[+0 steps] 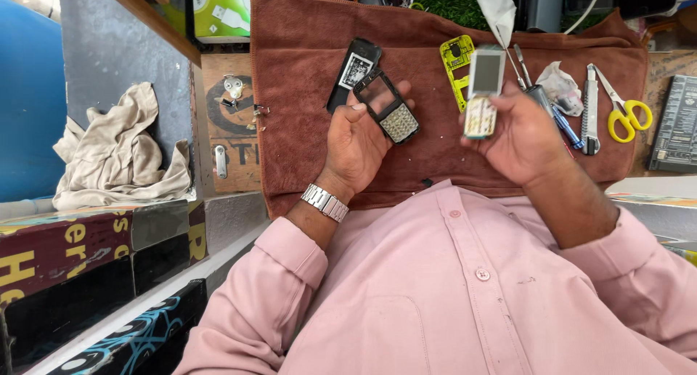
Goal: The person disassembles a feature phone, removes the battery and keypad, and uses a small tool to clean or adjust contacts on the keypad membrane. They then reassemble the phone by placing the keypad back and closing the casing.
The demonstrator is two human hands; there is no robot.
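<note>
My left hand (357,144) holds a black phone front cover with a keypad (388,106) above a brown towel (428,157). My right hand (519,132) grips a bare phone body with a grey screen and pale keypad board (483,92), together with a thin tool (524,74) and a white tissue (498,8) that sticks up from the fingers. A black back cover (351,70) lies on the towel just beyond my left hand. A yellow-green phone frame (456,66) lies beside the phone body.
On the towel's right part lie a crumpled tissue (560,83), a blue screwdriver (565,124), a utility knife (589,110) and yellow-handled scissors (624,108). A dark keypad device (675,124) sits at far right. A beige rag (116,153) lies left, above printed boxes (87,251).
</note>
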